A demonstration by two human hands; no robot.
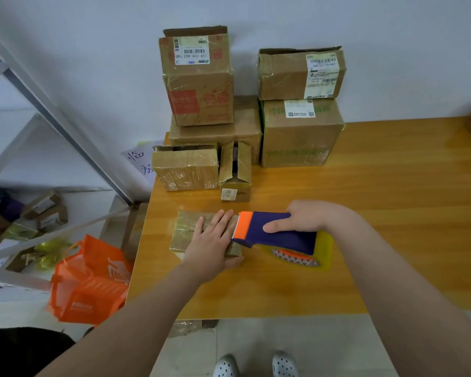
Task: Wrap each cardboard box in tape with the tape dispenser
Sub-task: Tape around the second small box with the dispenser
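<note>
Flat cardboard box [186, 231]: near table [392, 213] edge; judged light, stiff, tape-slick.
Left hand [211, 240]: fingers straight, pressing box.
Right hand [307, 216]: gripping tape dispenser [278, 235], cutter at box.
Hold: press top.

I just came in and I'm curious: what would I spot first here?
The purple-and-orange tape dispenser, gripped by the right hand, meets a flat box that the left hand presses onto the wooden table. Behind, cardboard boxes are stacked against the wall, and a bright orange bag sits on the floor at left.
</note>
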